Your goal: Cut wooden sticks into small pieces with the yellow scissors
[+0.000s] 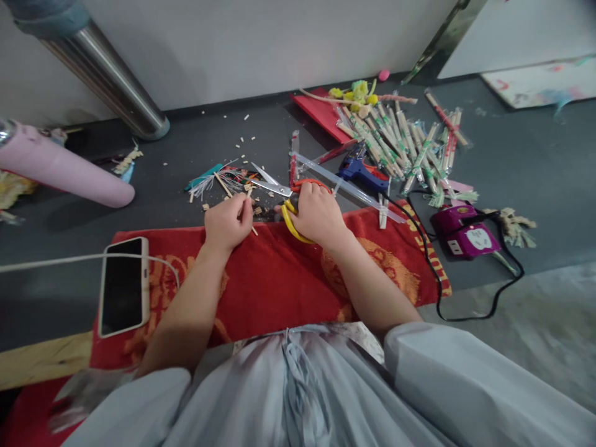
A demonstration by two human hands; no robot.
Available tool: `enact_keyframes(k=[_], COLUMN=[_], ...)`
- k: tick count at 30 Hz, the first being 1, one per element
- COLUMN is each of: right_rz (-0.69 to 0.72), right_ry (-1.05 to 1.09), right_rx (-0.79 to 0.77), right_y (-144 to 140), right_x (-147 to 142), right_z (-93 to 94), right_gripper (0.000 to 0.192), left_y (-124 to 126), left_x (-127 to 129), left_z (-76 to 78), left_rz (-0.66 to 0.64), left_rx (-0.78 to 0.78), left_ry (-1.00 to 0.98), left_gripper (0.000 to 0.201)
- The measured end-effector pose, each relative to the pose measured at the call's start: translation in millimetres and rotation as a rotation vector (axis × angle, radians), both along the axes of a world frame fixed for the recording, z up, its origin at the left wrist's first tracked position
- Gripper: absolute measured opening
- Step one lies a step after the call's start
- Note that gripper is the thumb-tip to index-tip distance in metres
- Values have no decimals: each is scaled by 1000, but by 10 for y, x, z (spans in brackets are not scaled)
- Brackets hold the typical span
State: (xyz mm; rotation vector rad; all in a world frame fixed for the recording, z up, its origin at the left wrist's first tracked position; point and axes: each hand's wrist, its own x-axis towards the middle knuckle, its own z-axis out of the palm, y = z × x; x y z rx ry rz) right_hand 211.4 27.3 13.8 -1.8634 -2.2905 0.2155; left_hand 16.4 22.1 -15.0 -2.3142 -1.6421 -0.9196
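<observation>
While gripped, stick [236,208] meets scissors [279,189].

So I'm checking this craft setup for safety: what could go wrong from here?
1. The scissors in the right hand are open, their blades pointing toward the left hand, which pinches a thin wooden stick; fingers could get nicked.
2. The black cord from the blue glue gun loops over the red towel edge, so an arm might snag it.
</observation>
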Motion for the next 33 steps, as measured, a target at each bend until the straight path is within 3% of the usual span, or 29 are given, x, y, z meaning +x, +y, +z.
enact_keyframes(k=[4,11,22,33], right_rz=[62,150,172,183], right_ry=[20,62,75,49], right_rx=[-17,-42,-65,-94], right_y=[-17,-85,-105,-100], right_x=[-14,-67,-86,-70], right_z=[19,55,69,113], right_gripper=[69,73,71,70], left_y=[21,45,69,62], left_x=[-3,-30,-60,-55], left_z=[-12,-74,-138,-96], left_rz=[45,5,-19,-51], left_rx=[-70,-36,-34,-76], left_ry=[-78,-21,-42,-80], left_gripper=[32,38,43,41])
